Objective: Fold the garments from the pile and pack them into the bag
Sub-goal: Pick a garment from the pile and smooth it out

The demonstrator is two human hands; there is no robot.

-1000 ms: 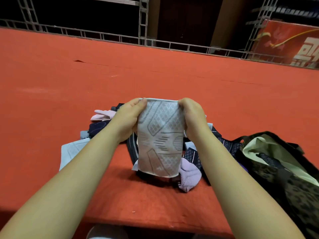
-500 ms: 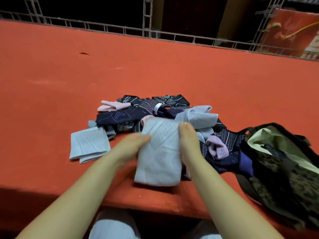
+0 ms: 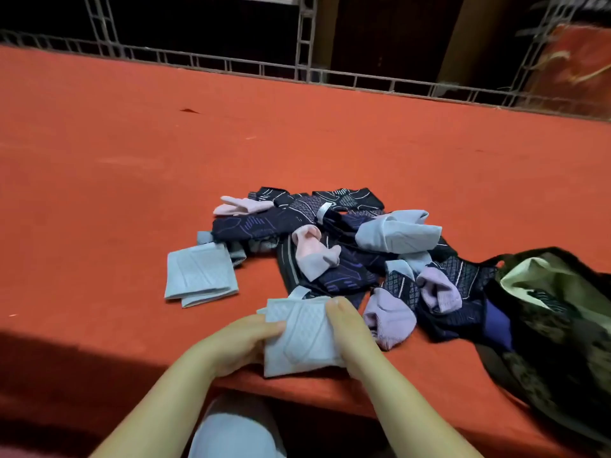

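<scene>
A pale grey-blue patterned garment lies folded near the front edge of the red surface. My left hand grips its left edge and my right hand holds its right edge. Just beyond them sits the pile of dark navy, pink, lilac and grey garments. A folded grey-blue garment lies apart at the pile's left. The dark patterned bag stands open at the right, its pale lining showing.
The red surface stretches far back to a metal truss rail. Its front edge runs just under my hands, with my knee below. A red banner hangs at the back right.
The garment was held up in the air by both hands; it has come down onto the surface and now lies folded shorter near the front edge.
</scene>
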